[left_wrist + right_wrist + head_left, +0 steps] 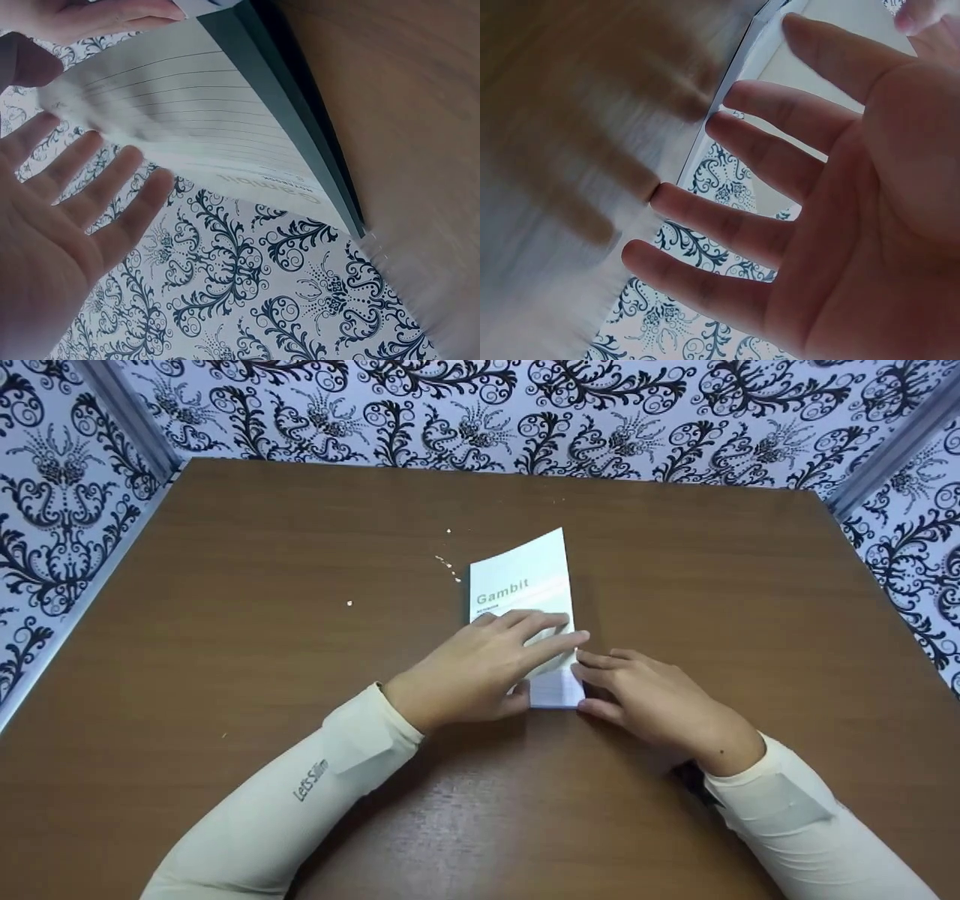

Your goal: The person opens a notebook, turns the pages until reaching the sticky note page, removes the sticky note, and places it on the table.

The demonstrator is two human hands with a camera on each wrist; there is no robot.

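A white notebook (521, 562) printed "Gambit" lies on the brown table. In the left wrist view its lined paper (165, 82) curves up beside a dark green spine (289, 112). My left hand (487, 671) is over the lower part of the notebook, its fingers spread and reaching towards the right edge. Close against that edge, near the lower right corner, is my right hand (660, 697). Its fingers extend fairly straight in the right wrist view, with the thumb and fingertips (739, 94) by the notebook's edge. Neither hand curls round the notebook.
Small white crumbs (448, 564) are scattered on the table (300, 532) left of the notebook, with another scrap (349, 603) farther left. Black-and-white patterned walls (480, 420) stand behind the table and at both sides.
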